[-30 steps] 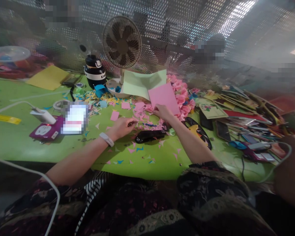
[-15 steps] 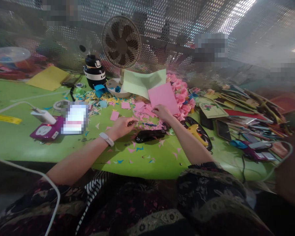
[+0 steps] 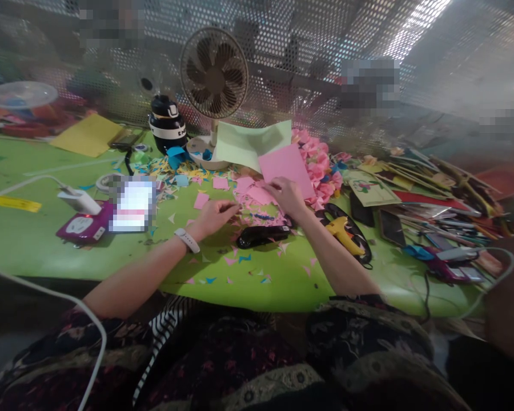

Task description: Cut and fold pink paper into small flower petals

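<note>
My left hand (image 3: pixel 216 218), a pale watch band on its wrist, hovers left of the scraps with its thumb and fingers drawn together. Whatever lies between those fingertips is too small to make out. Over the pile of cut pink paper pieces (image 3: pixel 244 184), my right hand (image 3: pixel 288 196) has its fingers bent down, pinching at a pink paper piece (image 3: pixel 259 195). A larger pink sheet (image 3: pixel 285 162) lies just behind that hand, leaning over a pale green sheet (image 3: pixel 240 145). In front of both hands rests a black stapler (image 3: pixel 263 235).
Pink paper flowers (image 3: pixel 319 162) are heaped behind the right hand. A yellow glue gun (image 3: pixel 345 234) lies right of my forearm. A fan (image 3: pixel 214 74) and a black bottle (image 3: pixel 168 125) stand behind. Left are a lit phone (image 3: pixel 132 205) and a purple power strip (image 3: pixel 83 222). Another person's arm (image 3: pixel 508 297) shows far right.
My right hand has shifted slightly and its fingers bend more over the pink pieces. The left hand's fingers have straightened a little and come together. The whole view has moved slightly.
</note>
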Motion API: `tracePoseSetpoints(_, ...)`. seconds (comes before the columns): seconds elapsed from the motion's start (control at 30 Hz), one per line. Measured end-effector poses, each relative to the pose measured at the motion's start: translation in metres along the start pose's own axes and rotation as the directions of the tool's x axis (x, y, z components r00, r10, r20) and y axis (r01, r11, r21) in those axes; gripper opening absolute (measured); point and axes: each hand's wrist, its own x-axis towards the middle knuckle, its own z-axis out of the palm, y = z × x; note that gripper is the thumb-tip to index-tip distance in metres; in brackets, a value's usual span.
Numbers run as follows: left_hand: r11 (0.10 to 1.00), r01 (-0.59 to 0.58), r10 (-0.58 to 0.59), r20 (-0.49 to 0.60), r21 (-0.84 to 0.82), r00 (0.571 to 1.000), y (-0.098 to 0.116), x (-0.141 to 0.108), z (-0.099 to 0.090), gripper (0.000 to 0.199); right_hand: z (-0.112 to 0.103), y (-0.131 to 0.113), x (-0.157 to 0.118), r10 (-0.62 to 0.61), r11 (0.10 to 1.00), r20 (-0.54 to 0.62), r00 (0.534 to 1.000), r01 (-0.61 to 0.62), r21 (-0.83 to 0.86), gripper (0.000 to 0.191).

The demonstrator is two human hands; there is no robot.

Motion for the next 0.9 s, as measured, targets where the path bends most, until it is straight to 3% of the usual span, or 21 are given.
tracePoseSetpoints(0.07,0.979,0.067,-0.059,0.048,-0.192,0.997,0.006,-0.002,0.001,0.041,-0.003,-0.024,-0.011,-0.203,0.979,-0.042,0.978,0.203,-0.009,0.031)
tracePoseSetpoints(0.13,0.94,0.079,-0.045,0.109,-0.332,0.993,0.01,-0.003,0.002,0.04,-0.001,-0.045,-0.022,-0.336,0.942,-0.021,0.942,0.335,-0.036,0.028)
tracePoseSetpoints(0.27,0.863,0.059,0.026,0.16,-0.501,0.987,0.013,-0.006,0.003,0.034,0.008,-0.064,-0.035,-0.423,0.904,0.021,0.906,0.423,-0.061,0.018)
tracePoseSetpoints(0.6,0.829,-0.036,0.029,-0.023,-0.558,0.999,0.013,-0.005,0.006,0.029,0.005,-0.063,-0.051,-0.271,0.952,-0.259,0.927,0.299,0.072,0.017)
tracePoseSetpoints(0.77,0.867,-0.051,0.055,-0.007,-0.496,0.998,0.019,-0.01,0.009,0.033,0.005,-0.061,-0.054,-0.177,0.939,-0.259,0.95,0.242,0.244,0.019)
tracePoseSetpoints(0.9,0.914,-0.075,0.08,-0.005,-0.398,0.997,0.02,-0.014,0.011,0.039,0.008,-0.059,-0.054,-0.041,0.889,-0.15,0.988,0.105,0.447,0.025)
